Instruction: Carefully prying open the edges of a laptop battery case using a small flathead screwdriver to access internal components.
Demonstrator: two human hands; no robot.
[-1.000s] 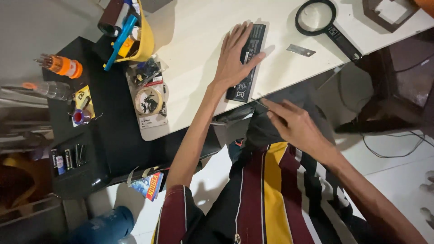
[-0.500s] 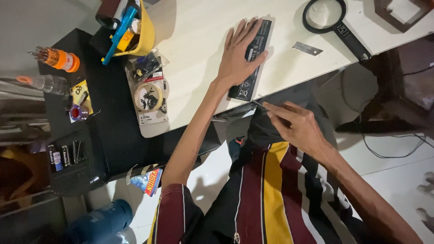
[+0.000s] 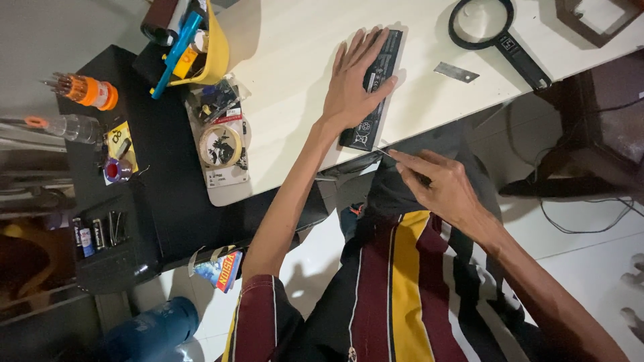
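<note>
Left hand (image 3: 352, 87): laid flat, fingers spread, palm down on a long, flat black rectangular battery pack (image 3: 374, 90), gripping nothing. Battery pack: lies on the white worktop (image 3: 288, 100), one end at the near edge, the other angled away toward the far side. Right hand (image 3: 439, 184): below the worktop edge, fingers pinched around a thin pointed metal tool (image 3: 389, 155), tip just beside the near end of the pack; whether it touches cannot be told. Small flat grey metal blade (image 3: 456, 72): on the worktop, right of the pack, apart from it. Black-rimmed round magnifying glass (image 3: 493, 30): beyond the blade, handle pointing to the worktop edge. Roll of pale tape (image 3: 220, 145): left of the pack, on a light tray with small parts. Yellow plastic container (image 3: 211, 43): far left corner, holding a blue tool. Orange-capped clear screwdriver-bit jar (image 3: 90, 90): on the adjoining black side table (image 3: 161, 201).
</note>
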